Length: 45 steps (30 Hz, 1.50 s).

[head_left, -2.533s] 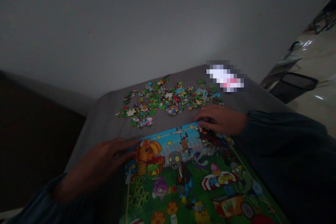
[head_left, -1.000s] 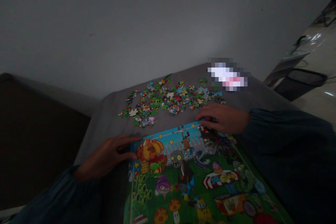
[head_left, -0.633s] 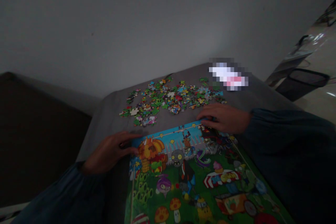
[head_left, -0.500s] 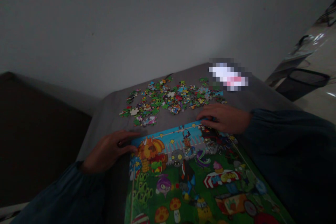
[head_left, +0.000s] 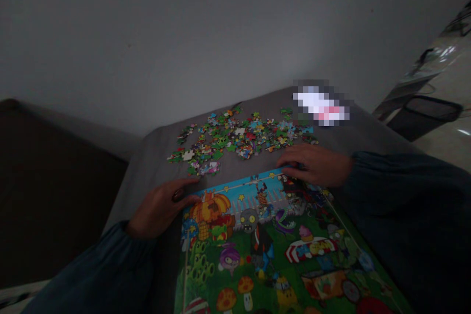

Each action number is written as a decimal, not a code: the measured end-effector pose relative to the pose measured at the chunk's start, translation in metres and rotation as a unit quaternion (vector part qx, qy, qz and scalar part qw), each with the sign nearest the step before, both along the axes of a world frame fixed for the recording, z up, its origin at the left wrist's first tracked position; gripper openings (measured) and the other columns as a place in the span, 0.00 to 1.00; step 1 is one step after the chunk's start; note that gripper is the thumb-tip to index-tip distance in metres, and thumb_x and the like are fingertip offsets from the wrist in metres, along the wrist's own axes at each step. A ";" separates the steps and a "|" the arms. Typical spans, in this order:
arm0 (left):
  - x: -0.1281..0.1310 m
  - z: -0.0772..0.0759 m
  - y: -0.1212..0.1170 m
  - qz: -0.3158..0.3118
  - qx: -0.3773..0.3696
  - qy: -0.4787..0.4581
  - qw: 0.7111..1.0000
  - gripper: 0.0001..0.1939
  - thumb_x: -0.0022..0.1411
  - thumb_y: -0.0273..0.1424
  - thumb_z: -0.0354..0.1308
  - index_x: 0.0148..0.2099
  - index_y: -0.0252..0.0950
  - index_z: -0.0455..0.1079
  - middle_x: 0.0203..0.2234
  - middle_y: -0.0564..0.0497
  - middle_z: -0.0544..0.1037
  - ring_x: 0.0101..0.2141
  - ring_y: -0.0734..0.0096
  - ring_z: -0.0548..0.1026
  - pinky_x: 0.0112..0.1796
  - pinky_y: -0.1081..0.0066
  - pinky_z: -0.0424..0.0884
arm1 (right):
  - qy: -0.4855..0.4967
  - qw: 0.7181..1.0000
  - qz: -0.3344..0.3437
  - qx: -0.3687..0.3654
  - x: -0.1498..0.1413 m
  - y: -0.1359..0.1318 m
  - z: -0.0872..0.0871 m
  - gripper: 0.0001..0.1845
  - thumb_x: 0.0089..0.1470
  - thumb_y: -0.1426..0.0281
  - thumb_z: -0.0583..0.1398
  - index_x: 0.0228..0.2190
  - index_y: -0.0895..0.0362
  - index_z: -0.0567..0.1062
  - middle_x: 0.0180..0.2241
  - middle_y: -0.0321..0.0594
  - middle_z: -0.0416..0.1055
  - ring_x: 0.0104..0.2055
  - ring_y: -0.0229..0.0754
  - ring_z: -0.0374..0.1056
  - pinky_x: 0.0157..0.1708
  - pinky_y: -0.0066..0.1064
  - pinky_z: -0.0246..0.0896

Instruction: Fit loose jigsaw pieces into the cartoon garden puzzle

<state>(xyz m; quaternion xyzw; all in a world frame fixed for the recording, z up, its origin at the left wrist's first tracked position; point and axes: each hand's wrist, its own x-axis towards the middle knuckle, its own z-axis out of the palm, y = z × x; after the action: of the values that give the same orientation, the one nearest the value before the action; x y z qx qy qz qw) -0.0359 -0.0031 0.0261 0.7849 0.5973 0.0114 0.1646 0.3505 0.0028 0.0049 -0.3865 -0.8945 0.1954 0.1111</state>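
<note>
A colourful cartoon puzzle board (head_left: 267, 255) with zombies, mushrooms and a pumpkin lies before me, its near part cut off by the bottom of the view. My left hand (head_left: 160, 206) holds its far left corner, thumb on the picture and index finger stretched past the edge. At the far right, my right hand (head_left: 318, 164) grips the edge, with the thumb on top and the fingers beyond it. Their fingertips are partly hidden. Just past the board, many loose jigsaw pieces (head_left: 221, 142) lie in a spread heap, a few showing pale backs.
Everything rests on a grey cloth-covered table (head_left: 147, 162) against a wall (head_left: 206, 34). A bright, pixelated object (head_left: 320, 105) lies at the far right of the table. A dark brown panel (head_left: 55, 186) stands at left; a black-framed chair (head_left: 427, 113) is on the right.
My left hand has slid a little right and up along the board's far left corner, its thumb further onto the picture. The right hand and board have hardly moved.
</note>
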 end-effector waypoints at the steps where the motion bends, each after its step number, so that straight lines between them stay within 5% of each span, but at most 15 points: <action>1: 0.000 0.000 0.000 0.002 0.004 -0.002 1.000 0.33 0.55 0.59 0.53 0.54 0.44 0.72 0.25 0.54 0.73 0.26 0.65 0.72 0.30 0.69 0.66 | 0.002 1.000 -0.001 0.001 0.000 0.000 0.000 0.14 0.62 0.65 0.52 0.43 0.58 0.74 0.40 0.46 0.73 0.43 0.47 0.68 0.45 0.42 0.62; 21: -0.004 0.000 0.001 -0.006 0.019 -0.025 1.000 0.30 0.53 0.58 0.55 0.49 0.43 0.75 0.29 0.52 0.77 0.27 0.65 0.73 0.29 0.69 0.66 | 0.005 1.000 -0.001 0.001 -0.001 0.000 0.001 0.14 0.62 0.66 0.53 0.43 0.58 0.74 0.40 0.46 0.73 0.42 0.46 0.68 0.45 0.41 0.61; 28: 0.006 0.002 0.010 0.026 0.085 -0.012 0.996 0.27 0.62 0.52 0.47 0.51 0.41 0.73 0.20 0.55 0.70 0.23 0.67 0.70 0.27 0.70 0.63 | -0.005 1.000 -0.006 -0.005 -0.001 0.000 0.001 0.14 0.62 0.65 0.52 0.43 0.59 0.74 0.40 0.46 0.72 0.43 0.48 0.68 0.46 0.43 0.61; 33: 0.023 0.008 0.026 0.018 0.127 -0.021 0.992 0.26 0.62 0.51 0.49 0.54 0.42 0.70 0.28 0.52 0.75 0.30 0.65 0.74 0.31 0.69 0.65 | 0.002 1.000 -0.004 -0.009 -0.002 0.000 0.001 0.15 0.62 0.66 0.53 0.43 0.59 0.74 0.40 0.47 0.72 0.43 0.48 0.68 0.46 0.43 0.61; 39: 0.011 0.020 0.040 0.065 0.159 -0.037 0.985 0.26 0.61 0.49 0.50 0.55 0.39 0.69 0.39 0.47 0.76 0.38 0.61 0.74 0.37 0.67 0.69 | -0.003 1.000 -0.016 -0.007 -0.003 -0.001 0.003 0.15 0.61 0.66 0.53 0.43 0.59 0.75 0.41 0.47 0.73 0.43 0.47 0.68 0.46 0.43 0.60; 45: 0.000 0.002 0.053 0.029 0.146 -0.020 0.989 0.29 0.65 0.48 0.46 0.59 0.35 0.64 0.46 0.41 0.72 0.45 0.58 0.71 0.47 0.60 0.67 | 0.007 1.000 -0.010 0.000 -0.003 -0.001 0.005 0.14 0.61 0.67 0.53 0.42 0.59 0.75 0.39 0.46 0.73 0.41 0.46 0.68 0.44 0.41 0.62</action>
<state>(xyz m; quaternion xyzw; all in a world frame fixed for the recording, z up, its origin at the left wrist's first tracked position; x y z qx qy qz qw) -0.0358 0.0500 0.0277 0.7823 0.6085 0.1187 0.0599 0.3474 0.0013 0.0094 -0.3944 -0.8898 0.1966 0.1191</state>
